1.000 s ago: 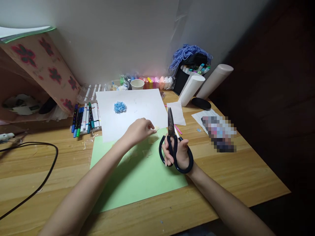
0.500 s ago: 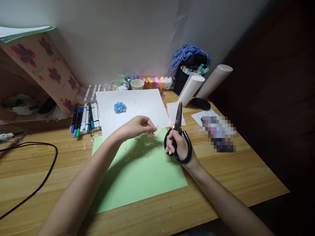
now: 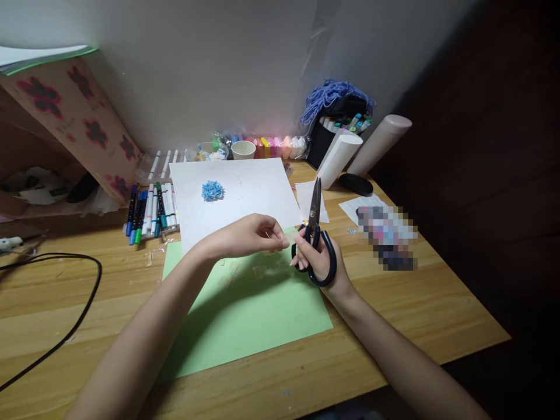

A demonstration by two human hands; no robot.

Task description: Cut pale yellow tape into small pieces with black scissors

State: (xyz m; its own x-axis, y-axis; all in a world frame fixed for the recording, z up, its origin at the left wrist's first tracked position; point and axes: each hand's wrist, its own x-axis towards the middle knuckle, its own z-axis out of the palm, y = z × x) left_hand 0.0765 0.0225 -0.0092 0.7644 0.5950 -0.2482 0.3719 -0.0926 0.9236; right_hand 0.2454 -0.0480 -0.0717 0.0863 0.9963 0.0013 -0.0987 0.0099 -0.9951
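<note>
Left fingers (image 3: 280,240): pinched together on a small pale scrap (image 3: 291,235), which I hold above the green sheet.
Right fingers (image 3: 308,252): curled around the black handles of my scissors (image 3: 314,217); their tips lie at the scrap's other end, though whether they grip it too I cannot tell.
Blades: together, pointing up and away from me.
Green sheet (image 3: 258,326): flat beneath my hands, with loose pale pieces (image 3: 259,272) scattered on its far half.
White sheet (image 3: 249,198): just beyond the green one, bearing a blue shredded clump (image 3: 212,191) on its left part.
Left of the sheets: a row of markers (image 3: 151,213) and, nearer me, a black cable (image 3: 97,280).
Far edge: a paper cup (image 3: 243,150) beside colourful wrapped packets (image 3: 280,147).
Far right: blue yarn (image 3: 328,99) draped over a black pen holder (image 3: 318,146), near two tilted cylinders (image 3: 340,157).
Wooden surface (image 3: 406,332): beneath all of these.
</note>
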